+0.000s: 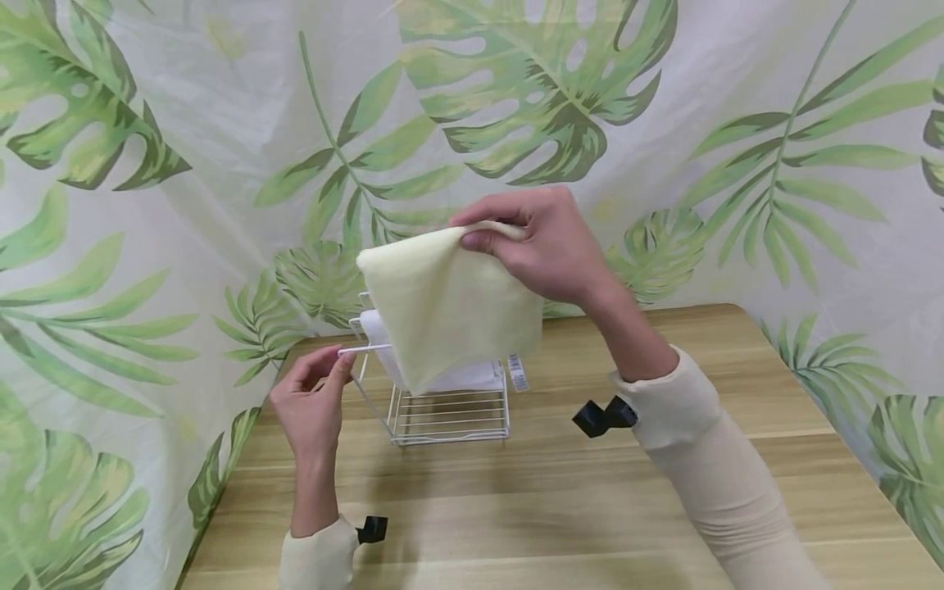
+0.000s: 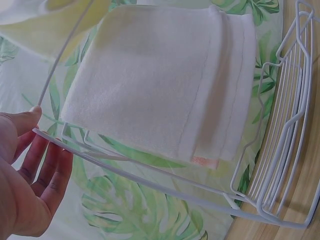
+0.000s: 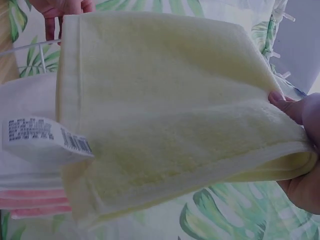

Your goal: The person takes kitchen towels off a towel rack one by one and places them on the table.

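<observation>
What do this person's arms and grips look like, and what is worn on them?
The long sleeves are plain cream, with no visible markings. A small black angular piece sits at each cuff; no cable shows. The left grip and the right grip are bare, without gloves.

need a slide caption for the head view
The right grip holds up a pale yellow towel while the left grip pinches a white wire rack on a wooden table.
</observation>
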`<state>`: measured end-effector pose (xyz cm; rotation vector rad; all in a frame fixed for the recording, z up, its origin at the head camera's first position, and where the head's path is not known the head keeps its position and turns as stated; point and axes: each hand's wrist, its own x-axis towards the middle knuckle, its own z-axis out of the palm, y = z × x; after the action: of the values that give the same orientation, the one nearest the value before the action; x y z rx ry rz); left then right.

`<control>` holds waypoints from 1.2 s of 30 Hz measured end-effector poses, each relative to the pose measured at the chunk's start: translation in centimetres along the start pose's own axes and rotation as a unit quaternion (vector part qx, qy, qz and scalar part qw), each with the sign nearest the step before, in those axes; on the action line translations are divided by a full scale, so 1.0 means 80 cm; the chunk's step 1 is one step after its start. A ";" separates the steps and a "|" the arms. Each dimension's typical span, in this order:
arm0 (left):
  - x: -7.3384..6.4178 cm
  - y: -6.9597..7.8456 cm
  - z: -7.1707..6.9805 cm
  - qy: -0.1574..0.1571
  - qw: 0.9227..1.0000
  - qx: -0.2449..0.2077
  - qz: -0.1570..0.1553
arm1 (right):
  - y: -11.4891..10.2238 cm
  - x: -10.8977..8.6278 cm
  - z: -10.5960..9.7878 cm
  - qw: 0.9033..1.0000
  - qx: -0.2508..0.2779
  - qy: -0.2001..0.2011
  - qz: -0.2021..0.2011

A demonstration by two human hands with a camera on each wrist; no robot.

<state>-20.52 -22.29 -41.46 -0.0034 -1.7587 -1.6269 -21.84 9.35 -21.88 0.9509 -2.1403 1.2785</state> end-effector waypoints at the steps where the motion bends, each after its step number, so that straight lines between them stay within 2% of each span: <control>1: 0.000 0.000 0.000 0.000 1.000 -0.001 0.000 | 0.002 -0.002 -0.004 1.000 -0.002 0.001 0.003; 7: 0.001 0.000 0.000 0.001 1.000 0.000 0.005 | 0.014 -0.016 -0.026 0.999 -0.019 0.004 0.026; 16: 0.001 0.001 -0.001 -0.001 1.000 0.006 -0.001 | 0.027 -0.041 -0.053 0.996 -0.019 0.027 0.084; 36: 0.000 0.001 -0.002 -0.003 1.000 0.008 -0.004 | 0.041 -0.080 -0.114 0.986 -0.041 0.113 0.118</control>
<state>-20.40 -22.43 -41.42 0.0066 -1.7777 -1.6193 -19.78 20.59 -23.96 0.5022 -2.1520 1.3265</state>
